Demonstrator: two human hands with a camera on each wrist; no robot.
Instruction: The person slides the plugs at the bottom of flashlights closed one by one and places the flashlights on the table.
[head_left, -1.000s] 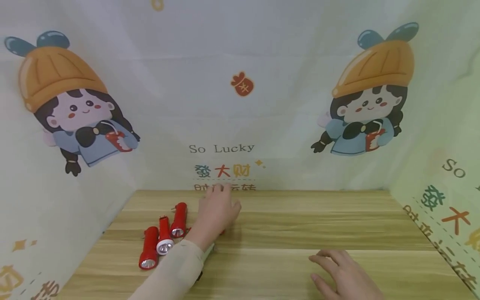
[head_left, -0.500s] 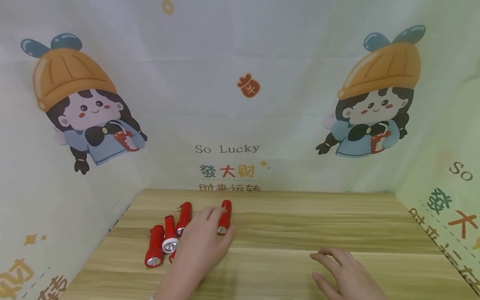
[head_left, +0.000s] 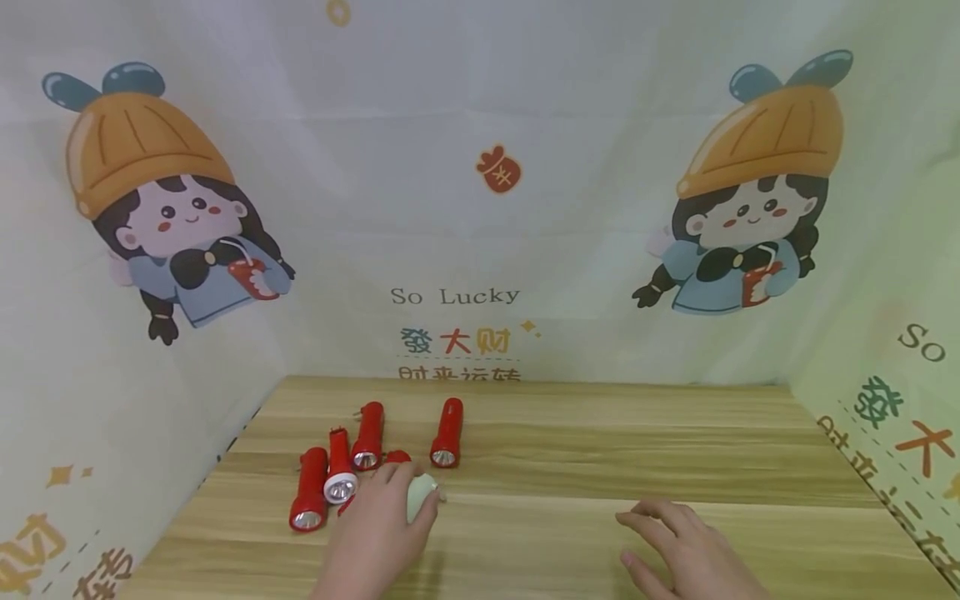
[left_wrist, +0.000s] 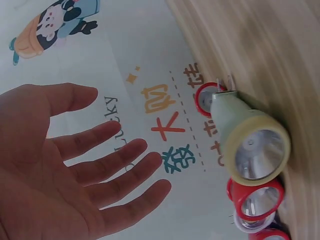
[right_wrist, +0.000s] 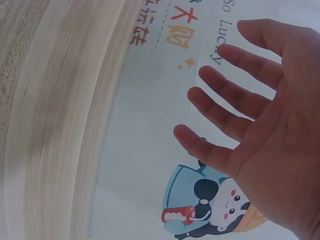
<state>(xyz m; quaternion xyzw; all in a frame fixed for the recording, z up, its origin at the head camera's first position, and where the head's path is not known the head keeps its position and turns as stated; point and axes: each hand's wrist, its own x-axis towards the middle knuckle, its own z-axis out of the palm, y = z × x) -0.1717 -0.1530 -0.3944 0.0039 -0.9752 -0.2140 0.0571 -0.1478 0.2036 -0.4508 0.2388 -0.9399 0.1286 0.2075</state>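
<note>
My left hand (head_left: 382,521) hovers at a pale green flashlight (head_left: 422,497), its fingers spread and relaxed. In the left wrist view, that flashlight (left_wrist: 232,120) has a cream rim and two metal prongs, and the fingertips are apart from it. A red flashlight (head_left: 447,433) lies by itself farther back. To the left are more red flashlights: one at the front (head_left: 309,490), a slim one with a white head (head_left: 341,471) and another behind (head_left: 369,435). A further red flashlight (head_left: 397,457) is mostly hidden by the hand. My right hand (head_left: 686,546) holds nothing, fingers loosely bent.
The wood-grain table (head_left: 600,433) meets a printed cloth backdrop (head_left: 585,250) at the back. More of the same cloth hangs along the left and right sides.
My left hand has drawn back from the table's rear toward the front, uncovering the lone red flashlight. The head view has shifted slightly. The right hand has barely moved.
</note>
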